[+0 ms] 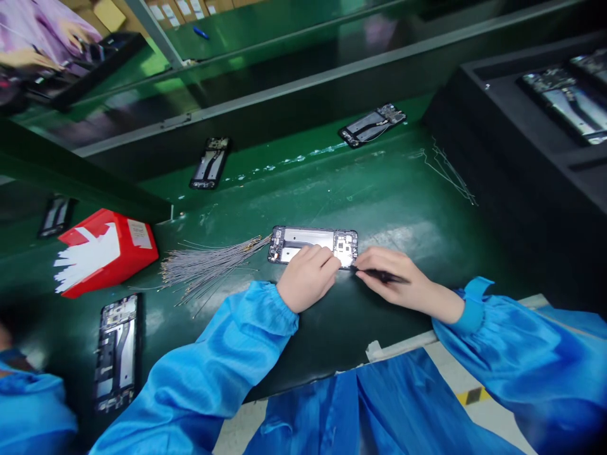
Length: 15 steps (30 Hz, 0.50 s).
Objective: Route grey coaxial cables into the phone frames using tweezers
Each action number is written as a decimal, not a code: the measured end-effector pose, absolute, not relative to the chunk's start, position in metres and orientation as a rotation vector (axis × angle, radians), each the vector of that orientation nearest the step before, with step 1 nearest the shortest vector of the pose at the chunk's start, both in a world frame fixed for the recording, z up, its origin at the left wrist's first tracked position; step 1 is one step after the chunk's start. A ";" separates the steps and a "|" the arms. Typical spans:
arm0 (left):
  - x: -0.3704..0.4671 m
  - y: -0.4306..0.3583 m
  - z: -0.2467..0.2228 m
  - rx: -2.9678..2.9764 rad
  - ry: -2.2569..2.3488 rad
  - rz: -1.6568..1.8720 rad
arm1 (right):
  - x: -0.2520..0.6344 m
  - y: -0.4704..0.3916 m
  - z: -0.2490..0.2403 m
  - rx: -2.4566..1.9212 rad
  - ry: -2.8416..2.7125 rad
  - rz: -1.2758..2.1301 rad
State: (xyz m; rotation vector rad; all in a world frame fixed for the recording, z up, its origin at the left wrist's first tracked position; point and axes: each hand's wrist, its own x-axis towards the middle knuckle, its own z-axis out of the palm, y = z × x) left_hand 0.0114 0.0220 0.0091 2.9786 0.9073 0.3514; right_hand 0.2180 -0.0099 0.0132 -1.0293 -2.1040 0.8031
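An opened phone body [308,238] lies on the green mat in front of me, its circuit board showing at the right end. My left hand [310,273] rests on its lower edge, fingers bent and pressed together; whatever is under the fingertips is hidden. At the lower right corner, my right hand [396,278] pinches thin dark tweezers [386,276], their tip at the phone's edge. Just left of the phone spreads a bundle of thin grey cables [203,268] with small gold-coloured ends, some reaching up to its left end.
A red box [135,246] with white paper strips stands left. Other opened phone bodies lie at the lower left [117,354], back left [210,163] and back right [372,125]. A black tray [502,114] holds more at right, beside loose cables [450,174]. Another person's blue sleeve [35,411] shows lower left.
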 end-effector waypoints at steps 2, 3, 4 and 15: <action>0.011 0.022 0.008 2.955 0.921 0.367 | 0.220 -0.006 0.013 -1.064 -2.032 0.809; 0.012 0.023 0.007 2.939 0.925 0.377 | 0.221 -0.003 0.013 -1.080 -2.006 0.790; 0.012 0.023 0.007 2.919 0.928 0.389 | 0.222 0.000 0.013 -1.093 -2.001 0.762; 0.018 0.027 0.008 2.731 1.016 0.479 | 0.215 0.022 0.007 -1.115 -2.415 0.515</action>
